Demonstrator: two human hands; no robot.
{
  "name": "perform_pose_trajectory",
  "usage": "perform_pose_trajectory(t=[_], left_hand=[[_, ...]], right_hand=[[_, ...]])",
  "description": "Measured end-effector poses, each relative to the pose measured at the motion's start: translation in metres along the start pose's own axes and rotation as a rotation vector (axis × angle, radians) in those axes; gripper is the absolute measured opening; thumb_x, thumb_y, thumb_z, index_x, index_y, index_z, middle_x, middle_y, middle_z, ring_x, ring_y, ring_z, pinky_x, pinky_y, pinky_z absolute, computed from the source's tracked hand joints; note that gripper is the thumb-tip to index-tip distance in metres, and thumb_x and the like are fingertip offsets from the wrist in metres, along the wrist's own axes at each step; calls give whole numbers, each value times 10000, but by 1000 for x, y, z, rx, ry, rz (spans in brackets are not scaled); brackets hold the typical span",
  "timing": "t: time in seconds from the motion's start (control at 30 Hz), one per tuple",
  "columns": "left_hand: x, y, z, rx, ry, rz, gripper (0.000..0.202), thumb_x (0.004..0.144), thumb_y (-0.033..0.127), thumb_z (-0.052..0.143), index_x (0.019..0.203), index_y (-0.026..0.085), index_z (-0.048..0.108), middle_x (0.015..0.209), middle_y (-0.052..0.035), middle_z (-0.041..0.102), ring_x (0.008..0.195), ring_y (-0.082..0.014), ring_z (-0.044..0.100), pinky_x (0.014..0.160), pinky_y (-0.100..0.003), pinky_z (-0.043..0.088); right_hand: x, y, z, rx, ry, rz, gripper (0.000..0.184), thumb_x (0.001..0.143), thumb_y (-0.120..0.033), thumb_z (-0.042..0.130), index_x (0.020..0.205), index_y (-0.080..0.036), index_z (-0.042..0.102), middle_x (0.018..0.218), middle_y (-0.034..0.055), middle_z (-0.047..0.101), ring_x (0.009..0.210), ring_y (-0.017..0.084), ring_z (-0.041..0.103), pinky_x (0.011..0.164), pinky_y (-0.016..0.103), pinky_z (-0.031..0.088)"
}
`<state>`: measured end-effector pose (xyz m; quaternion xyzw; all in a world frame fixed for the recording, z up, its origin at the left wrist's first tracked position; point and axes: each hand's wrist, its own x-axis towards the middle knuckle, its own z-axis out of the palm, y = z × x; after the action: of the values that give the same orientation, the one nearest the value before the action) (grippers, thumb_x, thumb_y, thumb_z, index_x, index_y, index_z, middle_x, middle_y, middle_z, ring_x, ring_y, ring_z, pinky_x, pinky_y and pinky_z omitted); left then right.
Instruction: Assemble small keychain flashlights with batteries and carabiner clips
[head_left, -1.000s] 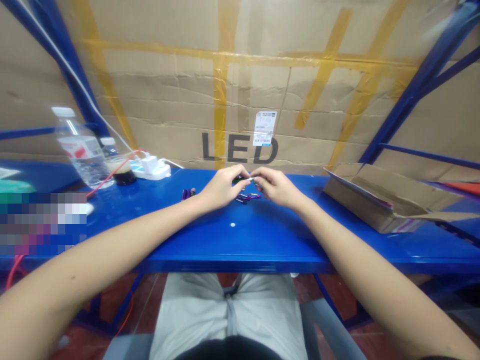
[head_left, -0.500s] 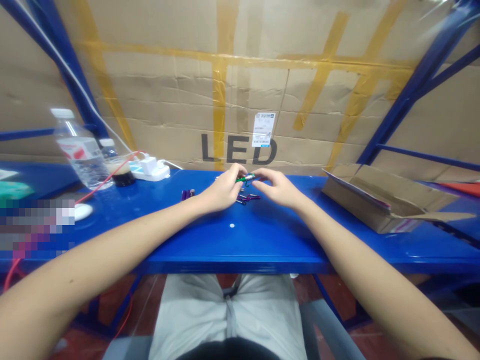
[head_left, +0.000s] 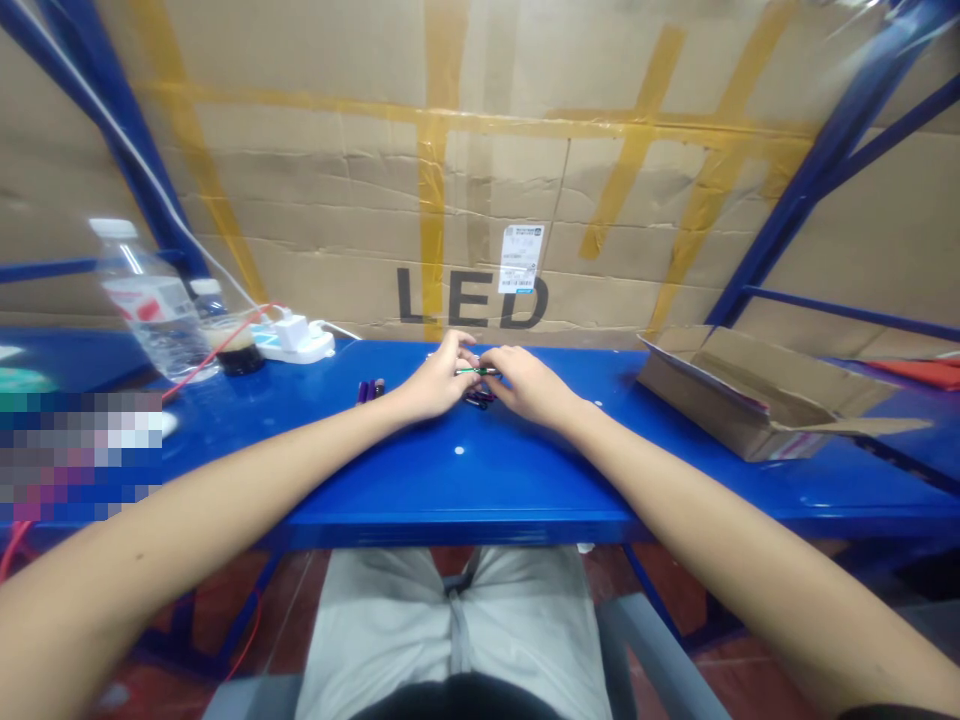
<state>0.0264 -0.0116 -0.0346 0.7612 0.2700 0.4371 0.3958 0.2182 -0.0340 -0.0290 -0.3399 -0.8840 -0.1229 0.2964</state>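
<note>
Over the far part of the blue table (head_left: 480, 485), my two hands meet on a slim green piece with a shiny end (head_left: 469, 371). My left hand (head_left: 439, 380) pinches its left end between thumb and fingers. At the other end, my right hand (head_left: 529, 385) has its fingertips closed on the piece. Its exact kind is too small to make out. Just below my fingers lie several small purple and dark metallic pieces (head_left: 480, 400), partly hidden. More short purple pieces (head_left: 366, 391) lie left of my left wrist.
To the left stand a clear water bottle (head_left: 154, 305), a smaller bottle with dark liquid (head_left: 238, 350) and a white power strip (head_left: 300, 345) with cables. An open cardboard box (head_left: 757, 410) sits on the right. A taped cardboard sheet (head_left: 337, 220) rises behind the table.
My right hand has moved left, closer to my left hand, and its fingers have closed around the green piece's right end. The view has shifted slightly.
</note>
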Motion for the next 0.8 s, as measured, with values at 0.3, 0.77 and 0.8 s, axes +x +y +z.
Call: perform_pose_trajectory(t=[0.3, 0.77, 0.8], left_hand=[[9, 7, 0, -481, 194, -262, 170, 942, 271, 527, 1018, 128, 576, 846, -74, 661, 791, -173, 652, 781, -321, 506], [9, -2, -4, -868, 146, -461, 554, 983, 440, 324, 1033, 1, 659, 871, -233, 702, 838, -294, 686, 789, -429, 550], [9, -3, -4, -872, 138, -464, 560, 982, 438, 320, 1040, -4, 658, 894, -245, 703, 862, -305, 688, 795, -437, 550]], right_hand=[[2, 1, 5, 106, 31, -33, 120, 922, -149, 510, 1008, -172, 590, 987, 123, 684, 908, 245, 611, 805, 364, 468], [5, -10, 5, 143, 14, 50, 38, 882, -178, 522, 905, -187, 551, 924, 101, 672, 828, 218, 594, 763, 336, 456], [4, -10, 5, 140, 9, 59, 34, 882, -184, 522, 904, -189, 548, 917, 97, 669, 818, 216, 591, 756, 335, 454]])
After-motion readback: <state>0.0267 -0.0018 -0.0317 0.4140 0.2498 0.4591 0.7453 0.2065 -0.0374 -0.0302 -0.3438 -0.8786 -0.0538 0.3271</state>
